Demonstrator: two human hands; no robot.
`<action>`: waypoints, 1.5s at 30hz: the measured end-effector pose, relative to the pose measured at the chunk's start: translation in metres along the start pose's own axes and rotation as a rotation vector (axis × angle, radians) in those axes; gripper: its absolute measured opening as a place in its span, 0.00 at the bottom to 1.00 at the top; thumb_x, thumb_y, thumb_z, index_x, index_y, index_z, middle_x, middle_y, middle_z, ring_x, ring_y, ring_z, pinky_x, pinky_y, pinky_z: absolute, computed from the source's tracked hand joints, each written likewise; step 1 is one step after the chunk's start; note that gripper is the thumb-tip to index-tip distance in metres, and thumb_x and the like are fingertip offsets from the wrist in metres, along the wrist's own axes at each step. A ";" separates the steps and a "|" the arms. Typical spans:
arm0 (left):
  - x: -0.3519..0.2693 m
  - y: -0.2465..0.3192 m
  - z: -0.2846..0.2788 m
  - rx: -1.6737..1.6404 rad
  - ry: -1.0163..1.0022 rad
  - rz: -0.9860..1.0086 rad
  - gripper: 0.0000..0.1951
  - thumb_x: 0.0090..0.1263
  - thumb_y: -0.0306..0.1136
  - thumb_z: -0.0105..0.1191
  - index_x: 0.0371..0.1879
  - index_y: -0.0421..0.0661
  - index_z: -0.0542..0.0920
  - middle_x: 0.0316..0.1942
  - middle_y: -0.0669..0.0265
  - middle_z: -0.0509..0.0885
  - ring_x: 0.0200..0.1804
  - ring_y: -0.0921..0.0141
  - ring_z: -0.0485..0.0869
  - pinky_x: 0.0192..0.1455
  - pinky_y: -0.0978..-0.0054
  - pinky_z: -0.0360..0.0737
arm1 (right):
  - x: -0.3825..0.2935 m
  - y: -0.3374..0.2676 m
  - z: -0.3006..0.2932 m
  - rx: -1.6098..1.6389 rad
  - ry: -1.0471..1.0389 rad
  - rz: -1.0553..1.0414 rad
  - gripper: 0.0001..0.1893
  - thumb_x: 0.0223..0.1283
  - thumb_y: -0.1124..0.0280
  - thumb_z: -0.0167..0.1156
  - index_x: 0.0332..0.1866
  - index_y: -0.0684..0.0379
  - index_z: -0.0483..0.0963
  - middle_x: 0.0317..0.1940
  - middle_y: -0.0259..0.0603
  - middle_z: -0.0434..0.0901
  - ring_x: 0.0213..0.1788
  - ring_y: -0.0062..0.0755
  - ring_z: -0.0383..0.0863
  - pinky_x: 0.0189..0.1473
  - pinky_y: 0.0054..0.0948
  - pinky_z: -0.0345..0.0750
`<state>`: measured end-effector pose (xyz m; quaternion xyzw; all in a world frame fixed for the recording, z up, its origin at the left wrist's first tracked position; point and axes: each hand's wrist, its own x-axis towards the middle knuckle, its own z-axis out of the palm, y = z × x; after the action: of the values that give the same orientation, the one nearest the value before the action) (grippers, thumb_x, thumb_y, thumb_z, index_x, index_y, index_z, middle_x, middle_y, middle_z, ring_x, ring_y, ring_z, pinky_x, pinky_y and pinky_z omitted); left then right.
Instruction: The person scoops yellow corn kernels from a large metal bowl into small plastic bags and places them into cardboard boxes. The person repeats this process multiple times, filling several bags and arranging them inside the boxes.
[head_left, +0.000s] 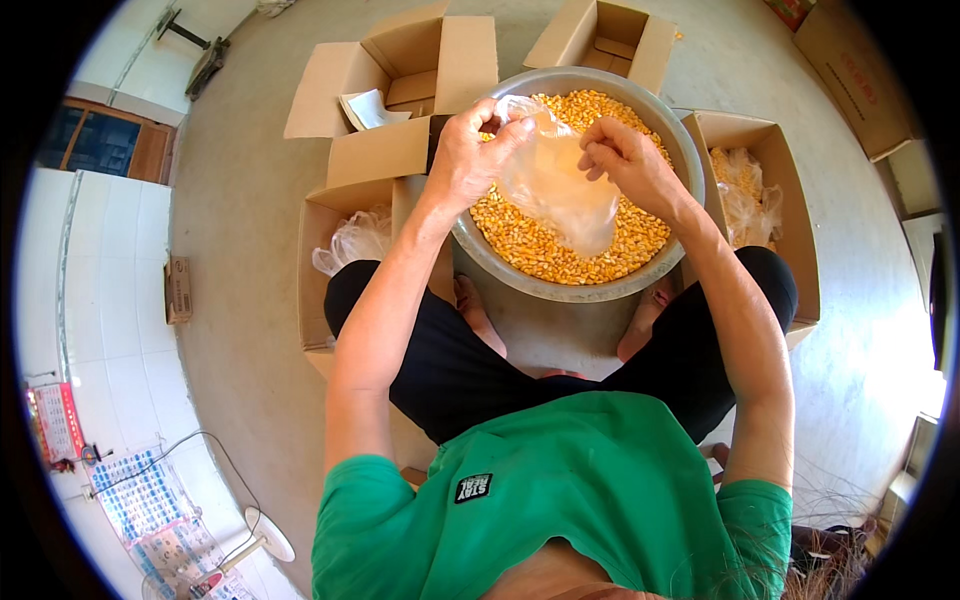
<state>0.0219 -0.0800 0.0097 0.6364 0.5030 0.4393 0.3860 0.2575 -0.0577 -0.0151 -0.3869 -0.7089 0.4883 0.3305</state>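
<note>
A thin clear plastic bag (559, 187) hangs over a wide metal basin (577, 295) of loose yellow corn kernels (517, 244). My left hand (480, 150) pinches the bag's gathered rim between thumb and fingers, above the basin's left part. On the right, my right hand (626, 161) is held with curled fingers beside the bag's upper edge; whether its fingertips grip the film is not clear. The bag looks puffed out, with no kernels plainly inside, and its lower end lies over the corn.
An open cardboard box (802, 217) at the right holds bags of corn. Another box (319, 300) at the left holds clear plastic bags (360, 238). Two more open boxes (469, 64) (656, 56) stand beyond the basin. My knees and feet are close around the basin.
</note>
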 end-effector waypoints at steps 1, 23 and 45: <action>0.000 0.001 -0.002 -0.034 -0.018 -0.053 0.11 0.70 0.40 0.59 0.33 0.46 0.79 0.29 0.75 0.78 0.32 0.83 0.74 0.34 0.81 0.74 | 0.000 0.000 -0.001 -0.064 0.049 -0.013 0.08 0.65 0.70 0.52 0.40 0.64 0.73 0.29 0.41 0.82 0.32 0.30 0.82 0.36 0.31 0.77; -0.006 0.016 -0.001 -0.422 -0.176 -0.134 0.11 0.77 0.39 0.47 0.41 0.45 0.80 0.37 0.69 0.81 0.42 0.76 0.80 0.45 0.74 0.78 | -0.018 -0.015 0.039 -0.359 0.133 -0.355 0.08 0.65 0.69 0.53 0.41 0.64 0.72 0.33 0.55 0.79 0.36 0.58 0.80 0.40 0.48 0.75; -0.025 0.014 -0.020 0.439 -0.370 -0.182 0.29 0.50 0.40 0.73 0.48 0.43 0.74 0.31 0.67 0.75 0.36 0.72 0.74 0.38 0.75 0.74 | -0.004 0.047 0.015 0.275 0.129 0.431 0.28 0.64 0.46 0.48 0.57 0.61 0.72 0.52 0.44 0.77 0.55 0.38 0.76 0.55 0.41 0.73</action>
<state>0.0040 -0.1063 0.0250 0.7262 0.5620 0.1600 0.3622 0.2569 -0.0572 -0.0644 -0.5107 -0.5147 0.6135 0.3129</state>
